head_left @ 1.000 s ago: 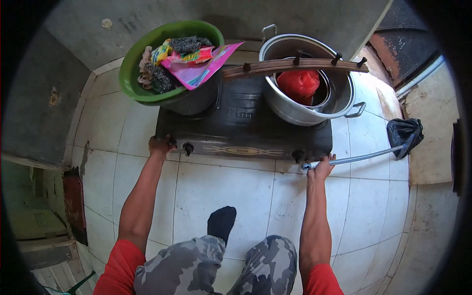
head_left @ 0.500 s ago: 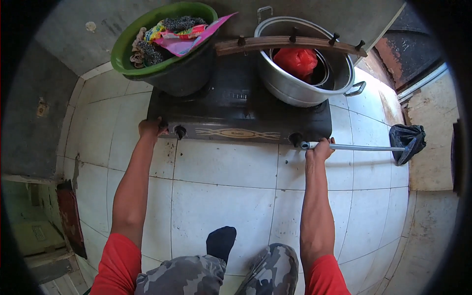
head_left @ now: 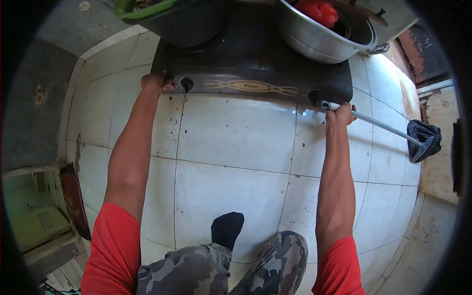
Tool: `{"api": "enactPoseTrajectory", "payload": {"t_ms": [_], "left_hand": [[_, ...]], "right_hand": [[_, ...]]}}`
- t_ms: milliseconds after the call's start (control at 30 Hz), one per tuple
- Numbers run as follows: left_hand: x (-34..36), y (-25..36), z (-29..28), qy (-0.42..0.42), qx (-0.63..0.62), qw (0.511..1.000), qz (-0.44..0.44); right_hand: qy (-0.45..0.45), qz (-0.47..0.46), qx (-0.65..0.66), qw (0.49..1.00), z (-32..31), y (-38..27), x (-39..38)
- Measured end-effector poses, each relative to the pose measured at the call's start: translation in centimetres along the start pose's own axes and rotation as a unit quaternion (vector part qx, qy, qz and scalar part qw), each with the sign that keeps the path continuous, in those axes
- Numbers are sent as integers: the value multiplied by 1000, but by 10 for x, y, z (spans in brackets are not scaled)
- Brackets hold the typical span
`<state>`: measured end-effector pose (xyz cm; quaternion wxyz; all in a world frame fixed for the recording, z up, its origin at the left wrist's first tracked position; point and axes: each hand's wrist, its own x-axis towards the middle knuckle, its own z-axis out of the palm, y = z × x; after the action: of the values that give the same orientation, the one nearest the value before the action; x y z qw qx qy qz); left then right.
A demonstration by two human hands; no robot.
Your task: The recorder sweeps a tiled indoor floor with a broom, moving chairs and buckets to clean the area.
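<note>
Black stove point(head_left: 255, 73) crosswise (hand-gripped ends)

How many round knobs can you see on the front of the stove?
2: one knob beside the left hand, another knob near the right hand.

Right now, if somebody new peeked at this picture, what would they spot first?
Probably the black two-burner stove on the white tiled floor, gripped at its front corners by the left hand and right hand. On its right side sits a big metal pot with something red inside. A metal pipe runs right from the stove to a dark bundle.
</note>
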<state>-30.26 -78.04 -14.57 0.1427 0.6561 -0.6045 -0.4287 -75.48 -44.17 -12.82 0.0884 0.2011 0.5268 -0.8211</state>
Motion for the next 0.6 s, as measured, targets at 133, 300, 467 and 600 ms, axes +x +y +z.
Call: {"api": "enactPoseTrajectory", "payload": {"t_ms": [133,300,467,600], "left_hand": [[-28,22,56,9,-101,986,-131],[2,23,-44,35,102,994,7],[-68,35,17,37,-358,932,-32],[-142,-21,-37,13,-380,924,-42]], "right_hand": [[19,-25,-56,998,-5,-17,18],[57,44,-21,997,28,10,-30],[-6,35,-50,998,-45,-21,6],[-36,62,-171,983,-137,-84,-35]]}}
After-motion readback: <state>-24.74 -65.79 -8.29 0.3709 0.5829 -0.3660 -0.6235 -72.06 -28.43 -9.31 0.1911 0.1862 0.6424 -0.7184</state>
